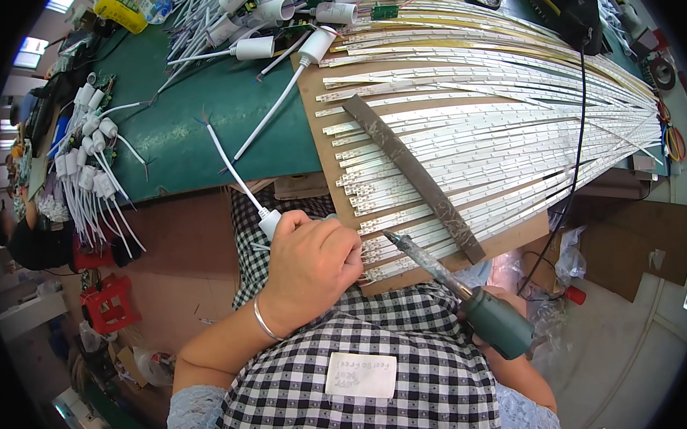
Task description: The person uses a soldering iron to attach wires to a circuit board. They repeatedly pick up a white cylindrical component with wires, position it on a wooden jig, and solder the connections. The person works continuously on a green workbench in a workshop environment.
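Observation:
My left hand (310, 263) is closed around a white cable housing (269, 223). Its white cable (224, 158) sticks out toward the bench, with thin bare wire ends at the tip. In my right hand (506, 302) is a soldering iron (498, 322) with a dark green handle, its metal tip pointing left over the near ends of the LED strips (479, 148). Many of these white strips lie fanned out on a brown board (326, 140). A dark flat bar (415, 178) rests across them. The right fingers are partly hidden behind the handle.
More white cables with housings (255, 48) and small green circuit boards (385, 12) heap at the back of the green bench (191, 82). Another bundle (91, 143) hangs over its left edge. A black cord (581, 118) crosses the strips. A red stool (111, 303) stands lower left.

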A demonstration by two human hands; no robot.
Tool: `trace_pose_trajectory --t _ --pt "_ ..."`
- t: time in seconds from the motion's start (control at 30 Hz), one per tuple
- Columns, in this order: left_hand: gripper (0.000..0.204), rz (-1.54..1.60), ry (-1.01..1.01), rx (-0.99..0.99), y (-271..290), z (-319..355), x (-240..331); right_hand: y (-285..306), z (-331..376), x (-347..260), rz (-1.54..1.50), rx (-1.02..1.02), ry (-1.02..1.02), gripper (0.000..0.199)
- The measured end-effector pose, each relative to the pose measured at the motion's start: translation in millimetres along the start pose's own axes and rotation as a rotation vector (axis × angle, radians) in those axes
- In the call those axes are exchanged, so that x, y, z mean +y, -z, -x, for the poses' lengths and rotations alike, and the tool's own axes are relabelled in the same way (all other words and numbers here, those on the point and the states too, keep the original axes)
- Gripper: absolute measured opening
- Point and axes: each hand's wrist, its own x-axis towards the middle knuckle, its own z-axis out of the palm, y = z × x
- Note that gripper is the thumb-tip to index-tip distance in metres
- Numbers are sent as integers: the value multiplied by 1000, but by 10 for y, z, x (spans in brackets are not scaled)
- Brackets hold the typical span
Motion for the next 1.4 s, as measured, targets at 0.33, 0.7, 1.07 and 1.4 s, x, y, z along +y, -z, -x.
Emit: trace_pose_trajectory --t 0.33,0.7,1.07,1.4 --pt "15 16 19 13 -12 15 10 -31 44 -76 65 69 -140 46" --pt "16 -5 17 13 -5 12 13 -4 66 31 -13 22 -29 50" --pt "14 71 65 -35 38 24 -2 30 134 9 139 46 -101 52" --pt "27 25 330 -217 293 337 -414 -64 4 -135 8 70 -184 42"
